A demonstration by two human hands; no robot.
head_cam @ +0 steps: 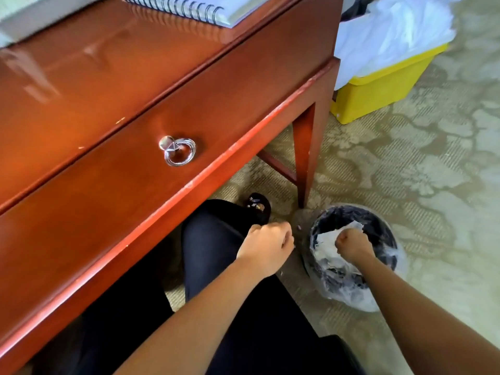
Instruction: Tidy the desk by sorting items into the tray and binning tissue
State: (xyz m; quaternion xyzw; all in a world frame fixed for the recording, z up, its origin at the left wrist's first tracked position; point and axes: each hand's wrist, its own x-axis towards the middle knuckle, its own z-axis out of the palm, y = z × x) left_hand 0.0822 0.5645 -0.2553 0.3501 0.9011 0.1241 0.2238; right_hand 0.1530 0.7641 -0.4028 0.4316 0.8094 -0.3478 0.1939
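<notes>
Right hand (351, 246) over the waste bin (349, 208), clenched round white tissue (326, 239); further crumpled tissue inside the clear-lined bin. Left hand (266, 246) just beside the bin's left rim, above a dark-trousered knee (211, 239), fingers curled under. Bin on patterned carpet (433, 171), near the foot of the right front desk leg (304, 171). Desk (108, 77) in glossy red-brown wood, silver ring pull (178, 150) on the drawer front. Spiral notebook (194, 6) at the far right edge of the desk top. Yellow container (378, 90) beyond the desk's right end, draped with a white plastic bag (392, 31). Dark shoe (258, 207) below the front edge.
</notes>
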